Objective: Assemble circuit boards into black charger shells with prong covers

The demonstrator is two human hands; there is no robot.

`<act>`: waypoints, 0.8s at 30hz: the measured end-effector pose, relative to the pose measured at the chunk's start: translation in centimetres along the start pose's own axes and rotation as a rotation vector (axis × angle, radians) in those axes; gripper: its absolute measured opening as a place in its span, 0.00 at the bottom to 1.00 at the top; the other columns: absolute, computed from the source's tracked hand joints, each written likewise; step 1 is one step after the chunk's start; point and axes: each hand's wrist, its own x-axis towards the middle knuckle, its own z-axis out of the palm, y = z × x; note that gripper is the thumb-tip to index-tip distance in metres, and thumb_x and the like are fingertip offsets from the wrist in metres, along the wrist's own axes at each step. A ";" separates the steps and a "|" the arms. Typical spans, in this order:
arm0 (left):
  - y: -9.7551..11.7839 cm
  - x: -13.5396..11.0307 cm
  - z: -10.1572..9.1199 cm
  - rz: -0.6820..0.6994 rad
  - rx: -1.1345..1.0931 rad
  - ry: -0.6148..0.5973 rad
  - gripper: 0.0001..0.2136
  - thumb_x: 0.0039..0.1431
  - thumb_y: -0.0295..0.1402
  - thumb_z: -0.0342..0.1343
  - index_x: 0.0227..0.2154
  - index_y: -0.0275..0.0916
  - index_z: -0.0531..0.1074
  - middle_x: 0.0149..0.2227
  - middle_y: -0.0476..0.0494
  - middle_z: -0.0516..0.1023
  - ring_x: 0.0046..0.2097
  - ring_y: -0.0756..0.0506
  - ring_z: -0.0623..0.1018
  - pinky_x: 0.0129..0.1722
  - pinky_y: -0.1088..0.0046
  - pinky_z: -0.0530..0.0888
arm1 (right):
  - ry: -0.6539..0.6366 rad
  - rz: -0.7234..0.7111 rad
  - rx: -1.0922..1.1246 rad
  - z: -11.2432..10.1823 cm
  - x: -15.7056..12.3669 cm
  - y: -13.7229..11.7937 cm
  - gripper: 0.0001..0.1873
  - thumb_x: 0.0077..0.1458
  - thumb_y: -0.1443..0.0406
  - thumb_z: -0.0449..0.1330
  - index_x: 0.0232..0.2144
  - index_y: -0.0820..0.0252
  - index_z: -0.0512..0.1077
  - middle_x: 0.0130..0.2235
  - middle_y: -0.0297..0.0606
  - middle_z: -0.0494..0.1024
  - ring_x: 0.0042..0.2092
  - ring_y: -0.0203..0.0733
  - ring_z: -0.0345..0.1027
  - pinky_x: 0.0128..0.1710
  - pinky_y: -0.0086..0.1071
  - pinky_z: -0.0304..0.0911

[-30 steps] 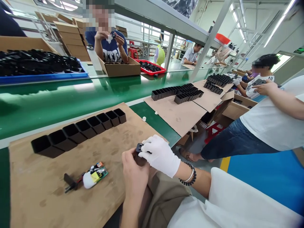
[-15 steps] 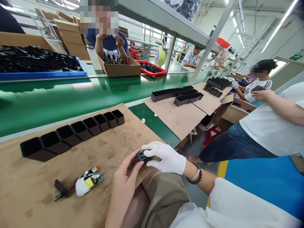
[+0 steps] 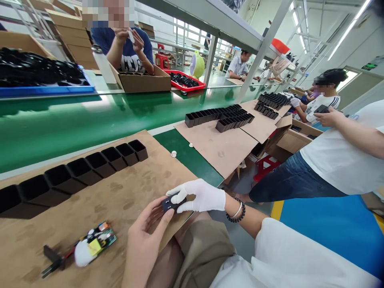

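black and boxy, a small part (image 3: pixel 168 204) sits just below the middle of the frame, held between two hands over the near side of a cardboard sheet (image 3: pixel 135 188). the bare left hand (image 3: pixel 147 234) grasps it from the lower left, thumb against the near side; the right hand (image 3: pixel 205 195), in a white glove, grasps it from the right between thumb and fingers (image 3: pixel 177 196). two pale marks show on the part's face.

at lower left on the sheet lies a circuit board (image 3: pixel 105 239) with a white lump and a yellow block on it, joined by wires to a black piece (image 3: pixel 54 258). above it, a row of black open-topped cases (image 3: pixel 81 170) slants from the left edge toward the centre. two small white caps (image 3: pixel 173 153) are near the green strip of worktop (image 3: pixel 184 155) at the centre. further up and right, a second cardboard sheet (image 3: pixel 223 146) carries more black cases (image 3: pixel 204 117). at upper left, a co-worker in a blue shirt (image 3: pixel 145 40) holds something pale.
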 end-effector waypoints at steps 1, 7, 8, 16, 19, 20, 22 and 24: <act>-0.1 0.1 0.0 0.021 0.003 0.012 0.29 0.54 0.53 0.67 0.54 0.41 0.75 0.50 0.40 0.83 0.51 0.38 0.83 0.55 0.63 0.81 | 0.010 0.003 0.058 0.0 0.1 0.3 0.07 0.57 0.67 0.70 0.38 0.61 0.77 0.51 0.47 0.83 0.59 0.45 0.76 0.60 0.37 0.71; 0.2 0.1 -0.1 0.077 0.131 0.049 0.26 0.53 0.56 0.65 0.47 0.42 0.81 0.52 0.40 0.83 0.51 0.37 0.82 0.54 0.61 0.80 | 0.109 -0.082 0.047 0.8 0.0 0.7 0.10 0.56 0.64 0.71 0.38 0.62 0.76 0.57 0.53 0.79 0.57 0.47 0.77 0.59 0.39 0.71; 0.2 0.1 -0.1 0.062 0.132 0.053 0.26 0.53 0.56 0.64 0.46 0.42 0.81 0.51 0.40 0.83 0.51 0.36 0.82 0.54 0.60 0.80 | 0.118 -0.093 -0.005 0.9 0.0 0.7 0.09 0.57 0.64 0.71 0.38 0.61 0.76 0.58 0.52 0.78 0.57 0.46 0.76 0.59 0.39 0.71; -0.3 -0.2 0.5 -0.010 0.016 0.045 0.27 0.52 0.55 0.66 0.50 0.44 0.79 0.55 0.41 0.81 0.57 0.35 0.79 0.59 0.57 0.76 | -0.035 -0.016 -0.221 0.3 0.3 -0.1 0.09 0.58 0.66 0.70 0.40 0.63 0.78 0.50 0.48 0.83 0.53 0.45 0.79 0.55 0.33 0.73; -0.7 -0.6 0.1 0.016 -0.071 0.097 0.29 0.53 0.52 0.68 0.55 0.47 0.75 0.57 0.42 0.79 0.55 0.39 0.80 0.57 0.62 0.77 | -0.019 -0.070 -0.223 -0.7 0.9 -1.1 0.08 0.57 0.65 0.71 0.38 0.62 0.78 0.45 0.45 0.85 0.49 0.45 0.81 0.52 0.31 0.75; -0.8 -0.7 -0.1 0.051 -0.122 0.139 0.28 0.54 0.50 0.68 0.56 0.47 0.74 0.57 0.43 0.79 0.54 0.41 0.81 0.56 0.65 0.77 | 0.042 -0.100 -0.209 -0.9 1.1 -1.4 0.09 0.56 0.64 0.71 0.37 0.61 0.77 0.46 0.45 0.85 0.50 0.45 0.81 0.52 0.32 0.75; -0.8 -1.0 -0.4 0.124 -0.217 0.248 0.25 0.56 0.46 0.69 0.54 0.47 0.74 0.56 0.45 0.78 0.51 0.45 0.82 0.55 0.70 0.77 | 0.228 -0.129 -0.180 -0.9 1.3 -1.5 0.10 0.56 0.63 0.72 0.38 0.59 0.76 0.51 0.45 0.83 0.53 0.45 0.80 0.56 0.34 0.73; -0.6 -1.3 -0.6 0.156 -0.263 0.342 0.21 0.57 0.43 0.69 0.51 0.45 0.75 0.52 0.46 0.80 0.50 0.47 0.81 0.58 0.72 0.75 | 0.362 -0.088 -0.164 -0.4 1.5 -1.0 0.12 0.54 0.63 0.73 0.38 0.59 0.76 0.54 0.46 0.82 0.54 0.46 0.79 0.59 0.37 0.72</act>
